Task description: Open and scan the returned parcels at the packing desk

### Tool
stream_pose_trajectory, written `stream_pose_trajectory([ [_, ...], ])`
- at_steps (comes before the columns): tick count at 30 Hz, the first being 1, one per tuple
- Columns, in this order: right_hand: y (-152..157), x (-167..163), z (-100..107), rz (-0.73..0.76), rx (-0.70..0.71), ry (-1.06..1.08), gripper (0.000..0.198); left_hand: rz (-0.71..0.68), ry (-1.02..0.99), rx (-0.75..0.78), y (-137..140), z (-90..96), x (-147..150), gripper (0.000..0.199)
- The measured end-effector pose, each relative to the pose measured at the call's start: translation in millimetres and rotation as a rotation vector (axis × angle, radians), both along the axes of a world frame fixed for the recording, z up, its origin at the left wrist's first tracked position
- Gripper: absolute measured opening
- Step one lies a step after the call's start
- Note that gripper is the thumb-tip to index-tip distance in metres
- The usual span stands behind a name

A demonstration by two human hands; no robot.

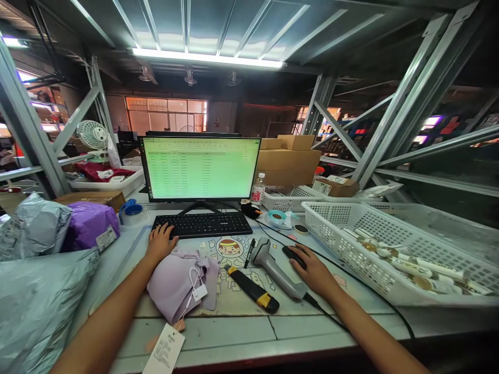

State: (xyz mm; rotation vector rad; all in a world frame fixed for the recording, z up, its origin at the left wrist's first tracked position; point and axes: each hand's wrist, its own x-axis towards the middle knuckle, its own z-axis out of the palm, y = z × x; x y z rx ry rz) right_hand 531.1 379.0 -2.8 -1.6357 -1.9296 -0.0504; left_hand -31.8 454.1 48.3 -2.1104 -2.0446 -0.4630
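My left hand [160,243] rests with its fingers spread on the left end of the black keyboard [202,224]. Under my right hand [312,267] is a black computer mouse [294,256], with the fingers curved over it. Between my arms lies a folded lilac garment [175,283] with a white paper hang tag [166,349] towards the table's front edge. To its right are a black and yellow utility knife [253,289], a black marker [250,253] and a grey barcode scanner [278,271]. Behind the keyboard a monitor [200,169] shows a table of rows.
Grey bags [42,296] and a purple parcel [88,224] crowd the left side. On the right, a white basket [351,254] holds several rolls. A bottle [258,189] and a blue tape roll [277,217] stand near the monitor. Metal shelf posts [409,93] frame the table.
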Motion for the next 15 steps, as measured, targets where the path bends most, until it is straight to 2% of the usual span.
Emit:
stream_pose_trajectory([
  [9,-2.9,-1.4,2.7,-0.007,-0.011,-0.012,0.050,-0.012,-0.032,-0.001,-2.2,3.9,1.1,0.056],
  [15,-2.8,-2.1,2.6,-0.024,-0.008,-0.026,0.052,-0.034,-0.124,0.021,-4.9,3.3,3.6,0.055],
])
